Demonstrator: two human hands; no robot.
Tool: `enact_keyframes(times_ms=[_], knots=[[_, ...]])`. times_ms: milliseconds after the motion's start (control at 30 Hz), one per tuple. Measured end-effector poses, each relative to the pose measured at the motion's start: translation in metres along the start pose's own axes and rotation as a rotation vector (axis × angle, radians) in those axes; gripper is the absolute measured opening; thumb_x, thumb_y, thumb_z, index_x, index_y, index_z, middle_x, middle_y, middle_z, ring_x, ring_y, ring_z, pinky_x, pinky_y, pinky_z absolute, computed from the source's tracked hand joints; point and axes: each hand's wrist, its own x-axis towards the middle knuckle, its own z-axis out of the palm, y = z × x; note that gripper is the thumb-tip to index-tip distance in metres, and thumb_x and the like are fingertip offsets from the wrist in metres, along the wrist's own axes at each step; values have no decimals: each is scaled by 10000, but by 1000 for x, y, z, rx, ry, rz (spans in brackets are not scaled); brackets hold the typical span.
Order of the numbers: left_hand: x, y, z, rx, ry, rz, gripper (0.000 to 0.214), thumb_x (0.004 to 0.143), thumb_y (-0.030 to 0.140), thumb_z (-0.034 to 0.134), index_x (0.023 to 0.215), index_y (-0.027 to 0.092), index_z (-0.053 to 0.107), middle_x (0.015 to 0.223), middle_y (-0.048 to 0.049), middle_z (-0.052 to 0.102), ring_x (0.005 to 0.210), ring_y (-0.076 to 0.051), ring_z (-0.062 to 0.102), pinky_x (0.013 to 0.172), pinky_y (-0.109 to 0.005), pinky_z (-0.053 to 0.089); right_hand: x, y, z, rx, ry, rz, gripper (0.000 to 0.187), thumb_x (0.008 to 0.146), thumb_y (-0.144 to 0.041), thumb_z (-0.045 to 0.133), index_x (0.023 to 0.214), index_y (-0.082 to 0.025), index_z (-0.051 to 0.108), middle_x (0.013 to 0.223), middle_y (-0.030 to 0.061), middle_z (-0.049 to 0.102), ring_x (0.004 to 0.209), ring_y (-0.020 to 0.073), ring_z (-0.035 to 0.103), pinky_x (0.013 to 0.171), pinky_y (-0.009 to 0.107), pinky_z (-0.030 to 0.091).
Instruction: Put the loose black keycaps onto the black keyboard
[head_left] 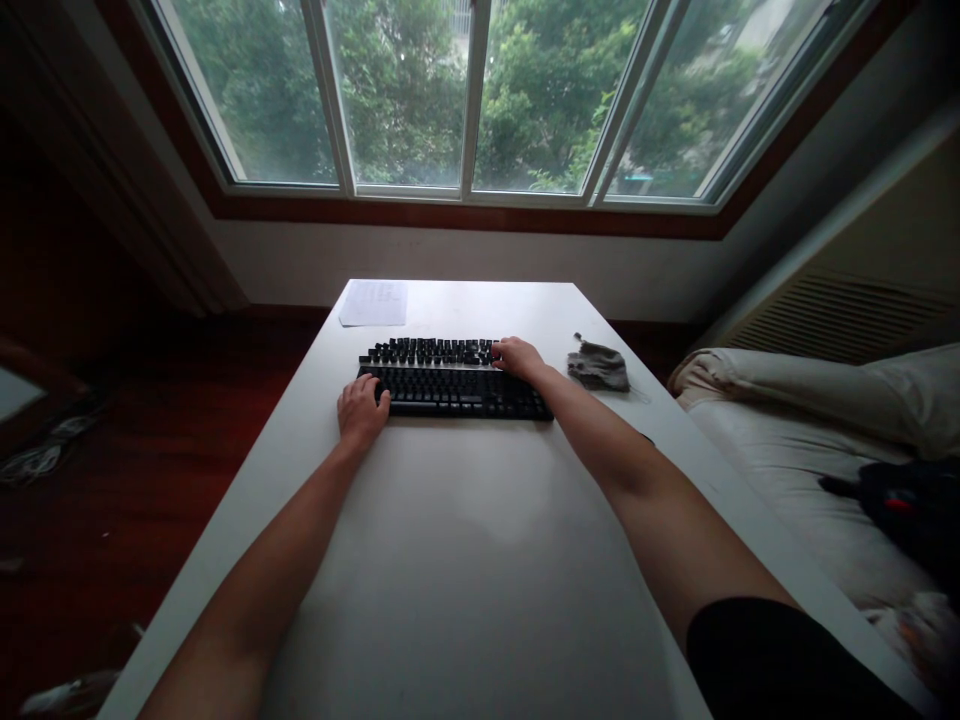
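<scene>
A black keyboard (457, 392) lies crosswise on the white table (480, 560). Directly behind it stand rows of small black keycaps (420, 350), apparently loose on the tabletop. My left hand (361, 408) grips the keyboard's left end, fingers over the far side and thumb at the front corner. Over the right end of the keycap rows, my right hand (517, 356) has its thumb and fingertips drawn together. Whatever is between those fingertips is too small to make out. My right forearm passes over the keyboard's right end and hides part of it.
A crumpled grey cloth (598, 366) lies right of my right hand. Paper (373, 303) rests at the table's far left corner. Beyond the table is a window (469, 100). A pale padded seat or bed (795, 450) stands to the right, with dark red floor (187, 450) at left.
</scene>
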Motion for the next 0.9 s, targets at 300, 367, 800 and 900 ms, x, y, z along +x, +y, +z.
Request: enact_keyframes(times_ms=[300,367,800,900], knots=[[-10,22,-1,-28,-65,246,435,976,396,567,1379,236,608,1499,-117,546,1423,-330,448,1251,-534,282,-14,5,-12,97,116,-36,101,888,-292,741,958,-221,758,1003,98,724,983,248,613,792,310,453],[-13,27,1,-43,-104,318,441,970,404,588,1378,237,609,1495,-115,552,1424,-325,450,1260,-538,262,-27,13,-20,175,92,-56,93,875,-301,744,918,-220,761,910,66,720,858,217,615,748,304,433],[-15,34,8,-61,-181,359,452,905,431,694,1319,254,667,1387,-109,622,1333,-336,520,1196,-512,360,-99,29,-40,347,-69,-216,19,787,-246,772,801,-252,761,912,54,720,849,225,609,761,329,448],[-15,36,8,-58,-184,348,443,906,435,699,1313,260,674,1366,-106,634,1310,-338,535,1177,-512,379,-101,30,-37,298,-68,-216,28,794,-242,761,822,-247,759,930,60,719,875,231,612,772,329,456]])
